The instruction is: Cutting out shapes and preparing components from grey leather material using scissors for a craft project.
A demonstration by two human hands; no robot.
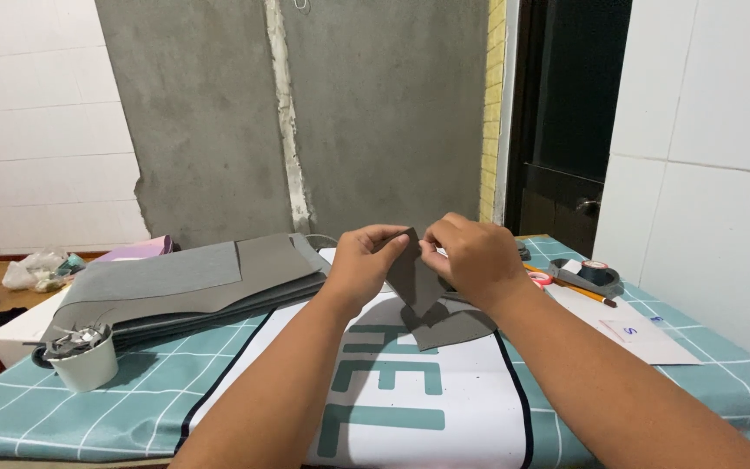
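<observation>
Both of my hands hold a small grey fabric piece [414, 280] up above the table, its pointed end hanging down. My left hand [366, 260] pinches its left upper edge, and my right hand [470, 256] pinches the top right edge, fingers curled over it. Another grey fabric cut-out [457, 328] lies flat just below, on a white sheet with teal letters [410, 391].
A stack of large grey fabric sheets [184, 282] lies at the left. A white cup of scraps [84, 356] stands near the front left. Tape rolls [596, 274], a pencil [588, 293] and a paper slip [648, 339] lie at the right on the teal checked tablecloth [62, 408].
</observation>
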